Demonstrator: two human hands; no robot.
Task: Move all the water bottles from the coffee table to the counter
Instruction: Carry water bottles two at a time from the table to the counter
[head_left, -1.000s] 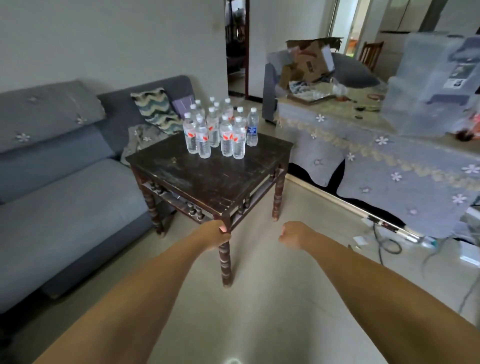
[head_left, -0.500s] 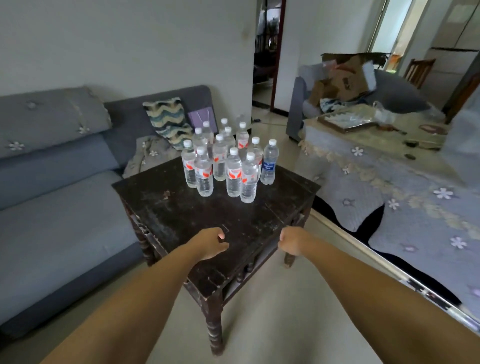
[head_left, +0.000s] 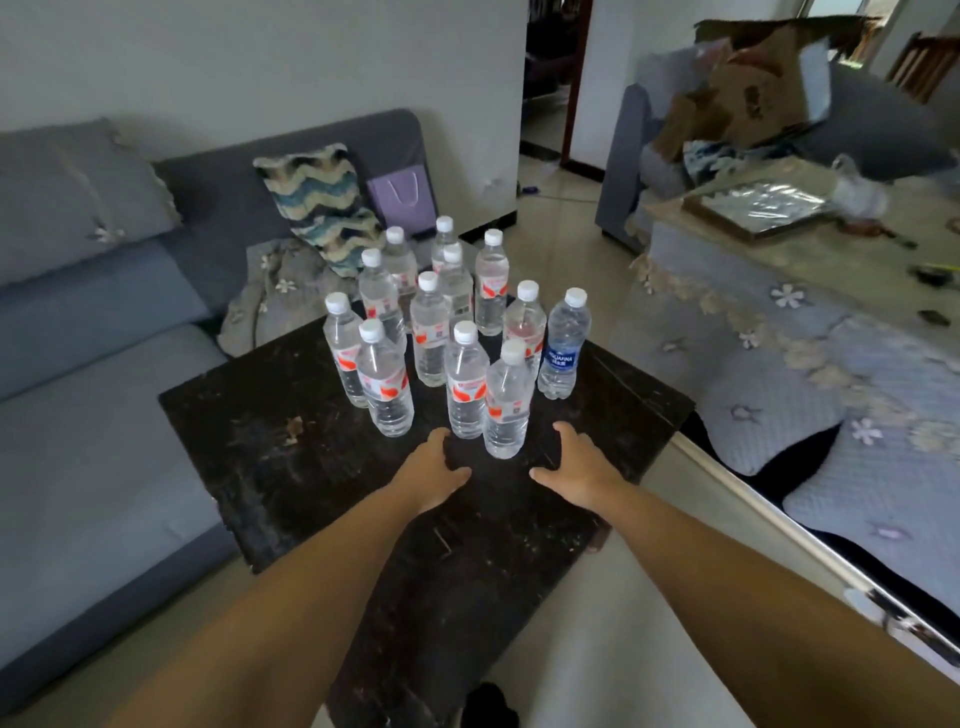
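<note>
Several clear water bottles with white caps stand upright in a cluster on the far half of a dark wooden coffee table (head_left: 291, 467). Most carry red-and-white labels; one at the right (head_left: 563, 345) has a blue label. The nearest bottle (head_left: 505, 402) stands just in front of both hands. My left hand (head_left: 434, 470) hovers over the table to that bottle's lower left, fingers spread and empty. On the bottle's lower right my right hand (head_left: 576, 467) is likewise spread and empty. Neither hand touches a bottle.
A grey sofa (head_left: 93, 364) with a patterned cushion (head_left: 322, 208) runs along the left and behind the table. At the right is a counter draped in a floral cloth (head_left: 810, 332), with a tray, cardboard boxes and clutter on it. A doorway opens at the back.
I have come closer to the table. Both hands, loosely curled before, have opened and reached forward over the tabletop to either side of the nearest bottle.
</note>
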